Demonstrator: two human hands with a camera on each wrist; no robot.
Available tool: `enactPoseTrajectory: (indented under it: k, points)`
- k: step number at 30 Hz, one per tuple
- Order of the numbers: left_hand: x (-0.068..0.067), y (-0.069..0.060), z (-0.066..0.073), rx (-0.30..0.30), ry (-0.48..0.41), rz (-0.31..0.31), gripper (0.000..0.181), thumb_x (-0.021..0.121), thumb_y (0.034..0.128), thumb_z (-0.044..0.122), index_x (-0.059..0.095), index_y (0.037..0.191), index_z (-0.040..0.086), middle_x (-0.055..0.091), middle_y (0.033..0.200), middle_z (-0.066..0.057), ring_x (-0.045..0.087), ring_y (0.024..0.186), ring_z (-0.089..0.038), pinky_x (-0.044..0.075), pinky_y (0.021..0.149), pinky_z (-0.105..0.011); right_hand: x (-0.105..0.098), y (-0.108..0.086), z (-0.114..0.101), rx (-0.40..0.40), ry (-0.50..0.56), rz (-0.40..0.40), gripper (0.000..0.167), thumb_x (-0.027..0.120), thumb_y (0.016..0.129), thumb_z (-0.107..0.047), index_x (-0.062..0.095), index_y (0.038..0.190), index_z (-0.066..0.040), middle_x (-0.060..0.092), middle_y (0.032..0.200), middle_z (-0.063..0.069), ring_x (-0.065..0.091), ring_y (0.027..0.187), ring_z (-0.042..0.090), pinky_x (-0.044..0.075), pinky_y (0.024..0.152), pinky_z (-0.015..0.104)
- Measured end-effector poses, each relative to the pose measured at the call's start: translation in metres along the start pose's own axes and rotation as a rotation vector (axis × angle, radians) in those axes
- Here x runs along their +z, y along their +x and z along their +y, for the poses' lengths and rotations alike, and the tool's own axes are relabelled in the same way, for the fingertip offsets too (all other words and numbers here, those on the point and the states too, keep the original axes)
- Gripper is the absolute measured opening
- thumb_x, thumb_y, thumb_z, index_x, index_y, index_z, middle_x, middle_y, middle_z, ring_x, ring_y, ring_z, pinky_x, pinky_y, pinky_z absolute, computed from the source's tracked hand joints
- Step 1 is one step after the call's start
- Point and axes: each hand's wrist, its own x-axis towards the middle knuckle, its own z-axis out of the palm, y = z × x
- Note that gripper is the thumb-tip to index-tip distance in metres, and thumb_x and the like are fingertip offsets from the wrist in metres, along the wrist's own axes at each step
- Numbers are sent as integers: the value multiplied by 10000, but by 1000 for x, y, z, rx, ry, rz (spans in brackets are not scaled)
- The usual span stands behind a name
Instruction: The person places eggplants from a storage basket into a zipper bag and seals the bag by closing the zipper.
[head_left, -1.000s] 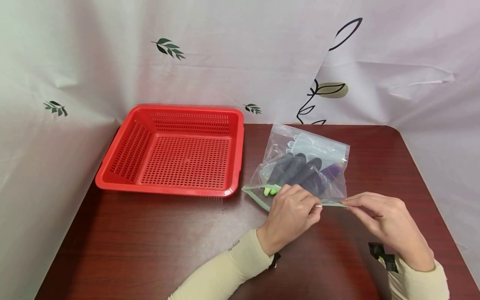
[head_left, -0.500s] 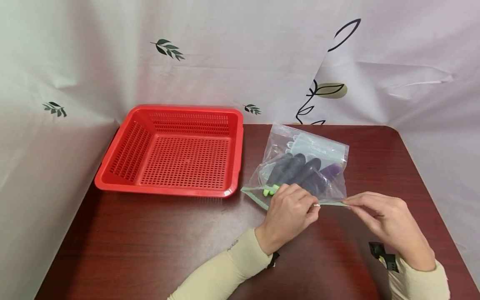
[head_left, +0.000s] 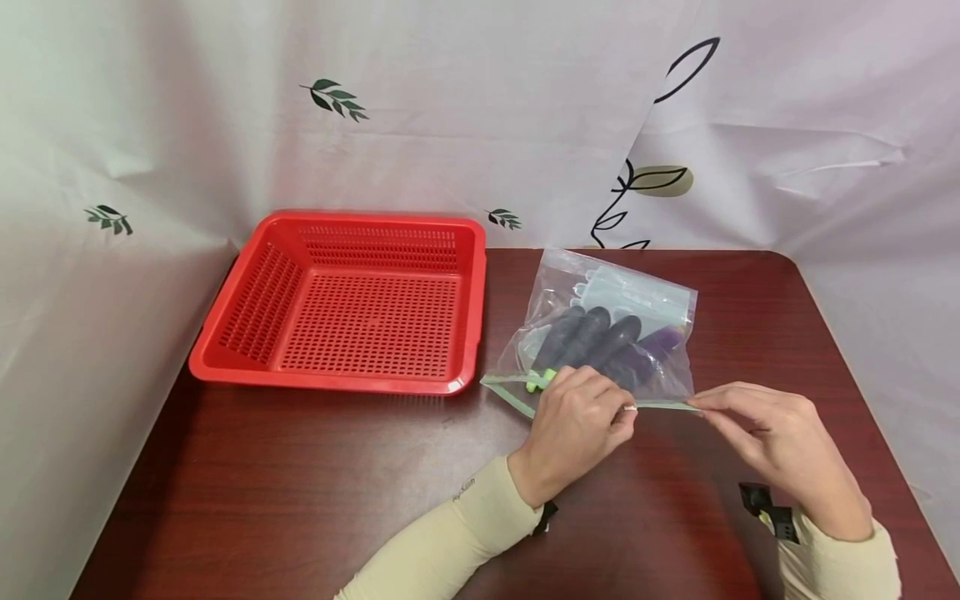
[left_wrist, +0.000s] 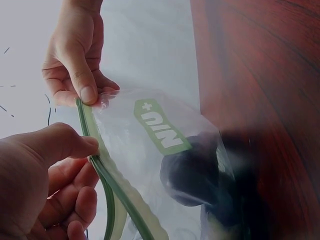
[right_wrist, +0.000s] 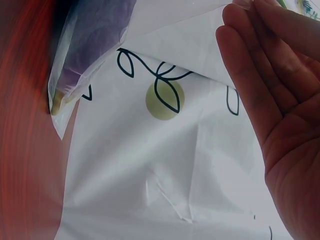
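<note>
A clear zip bag [head_left: 652, 385] with a green seal strip lies on the table in the head view. Inside it show several dark purple, eggplant-like things [head_left: 596, 329] with bright green bits at one end. My left hand [head_left: 576, 429] pinches a small white piece on the seal between thumb and finger. In the left wrist view the strip's two edges spread apart on one side of this pinch and lie together on the other. My right hand [head_left: 783, 442] pinches the bag's near right corner at the strip's end. The left hand hides part of the mouth.
A red perforated basket [head_left: 375, 383] stands left of the bag on the brown wooden table [head_left: 300, 475]. White cloth [head_left: 420, 125] with leaf prints hangs behind and at both sides.
My left hand has slid slightly left along the seal with the white piece. The right hand stays at the corner with almost no movement.
</note>
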Motion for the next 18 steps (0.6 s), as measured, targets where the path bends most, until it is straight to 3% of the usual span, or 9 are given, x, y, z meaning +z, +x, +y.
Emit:
enactPoseTrajectory:
  k: [18]
  points:
    - [0,-1,-2,4,8,10,41,753,785,174,752,764,209,656,735,137,586,736,-54,402,664,-217,-2,0,1,4,-9,27,413,571,1007,-443,781,852,-124,729,810,-30,648,803,-32,413,835,50]
